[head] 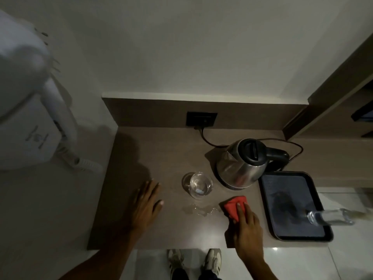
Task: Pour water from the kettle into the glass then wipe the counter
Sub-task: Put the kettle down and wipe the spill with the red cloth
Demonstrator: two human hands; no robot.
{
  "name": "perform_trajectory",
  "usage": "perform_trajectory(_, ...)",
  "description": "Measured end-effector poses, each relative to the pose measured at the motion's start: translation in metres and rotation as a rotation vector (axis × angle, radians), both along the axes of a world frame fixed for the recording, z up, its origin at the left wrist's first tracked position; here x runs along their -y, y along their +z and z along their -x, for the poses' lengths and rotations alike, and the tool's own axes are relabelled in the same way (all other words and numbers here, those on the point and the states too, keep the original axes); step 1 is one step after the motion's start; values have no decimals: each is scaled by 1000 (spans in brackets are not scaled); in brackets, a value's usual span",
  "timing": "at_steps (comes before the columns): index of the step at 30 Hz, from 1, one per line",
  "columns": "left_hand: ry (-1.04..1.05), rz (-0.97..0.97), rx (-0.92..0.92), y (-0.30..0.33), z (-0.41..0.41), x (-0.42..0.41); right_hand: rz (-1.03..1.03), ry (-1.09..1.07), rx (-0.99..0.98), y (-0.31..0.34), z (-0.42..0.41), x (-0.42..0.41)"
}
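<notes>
A steel kettle (241, 162) with a black lid and handle stands on its base at the back right of the brown counter (165, 152). Left of it, a clear glass (200, 184) holds water. A small puddle of spilled water (199, 210) lies in front of the glass. My right hand (245, 225) presses down on a red cloth (234, 206) just right of the puddle. Left of the glass, my left hand (145, 205) rests flat on the counter, fingers spread, holding nothing.
A black tray (268, 201) sits at the counter's right end with a clear glass lying on it (329, 216). The kettle's cord (203, 136) runs to a wall socket (201, 118). A white wall-mounted hair dryer (30, 110) hangs at left. The counter's front edge is near my shoes.
</notes>
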State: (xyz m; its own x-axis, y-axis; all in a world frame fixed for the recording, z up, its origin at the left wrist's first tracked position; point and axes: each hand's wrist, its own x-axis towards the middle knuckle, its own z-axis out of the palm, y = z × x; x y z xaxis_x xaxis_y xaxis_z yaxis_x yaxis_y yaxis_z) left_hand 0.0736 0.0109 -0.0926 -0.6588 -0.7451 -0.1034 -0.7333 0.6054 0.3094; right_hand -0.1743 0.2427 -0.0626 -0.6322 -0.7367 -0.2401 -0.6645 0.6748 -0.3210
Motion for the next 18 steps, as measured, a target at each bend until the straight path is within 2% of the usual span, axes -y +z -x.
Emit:
perform_trajectory(3,-60,33,123,-7,-21,-1,-54,-41,-74,-2,0,16)
perform_trajectory(10,-35,-24,108,-15,-24,6,-12,-155,-151,-11,-27,39)
perform_trajectory(18,-26,0,165,-30,-33,3,-41,-122,-56,-20,-116,57)
